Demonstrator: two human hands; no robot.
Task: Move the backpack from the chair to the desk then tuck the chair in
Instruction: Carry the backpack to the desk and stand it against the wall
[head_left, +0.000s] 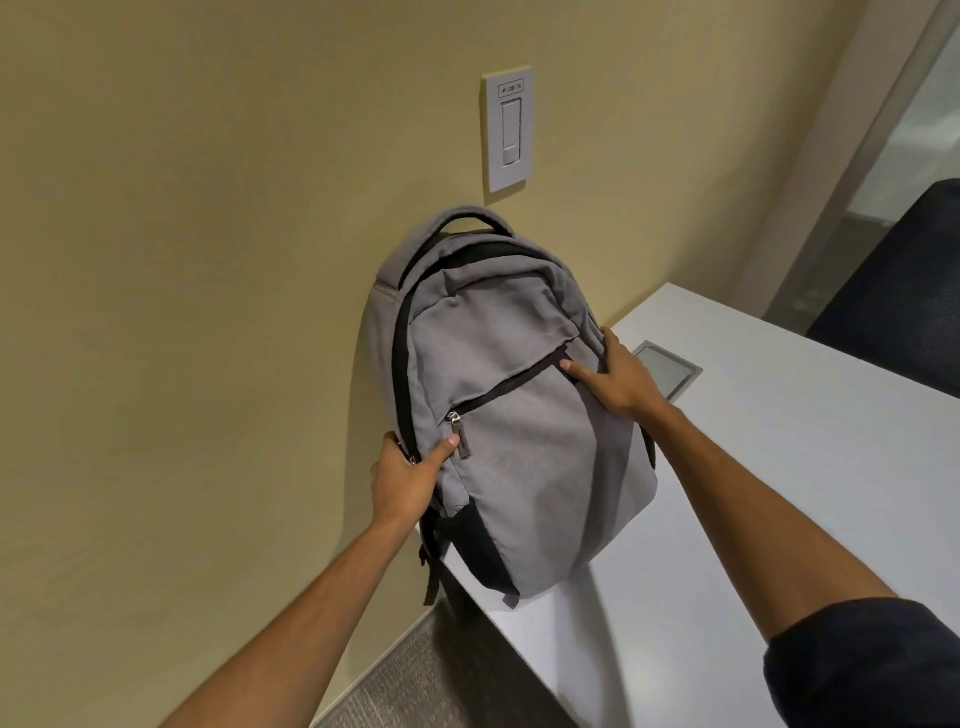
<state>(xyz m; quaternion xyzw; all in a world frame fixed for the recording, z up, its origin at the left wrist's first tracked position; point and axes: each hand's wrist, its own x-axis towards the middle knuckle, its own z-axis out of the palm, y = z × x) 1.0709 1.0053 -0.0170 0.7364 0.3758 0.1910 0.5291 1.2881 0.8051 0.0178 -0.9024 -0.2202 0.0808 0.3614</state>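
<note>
Both hands are clamped on the backpack (511, 415), one on each side. The left hand (402, 480), at about eight o'clock from the bag's middle, pinches the left edge: its thumb lies across the grey front panel beside the zipper pull (460, 441) and its fingers wrap behind the black-trimmed side, out of sight. A dark strap hangs off the bag's lower left, over the desk's corner and down toward the carpet.

The backpack itself stands upright on the near-left corner of the white desk (779, 467), its back against the yellow wall (208, 260) and its top handle (467, 221) just below a light switch (509, 130) at twelve o'clock.

The right hand (615, 376), at about two o'clock from the bag's middle, grips the right edge with the thumb pressed at the end of the slanted front zipper and the fingers curled over the side. Just beyond it a grey cable hatch (667, 374) is set flush in the desktop. Farther right, at three o'clock in the view, a dark chair (893, 291) stands by the desk's far edge.

By my reading, the first half is nearly done: the bag sits on the desk and needs only steadying and release. Tucking the chair in remains, and whether the dark chair is the one meant cannot be told from here.
</note>
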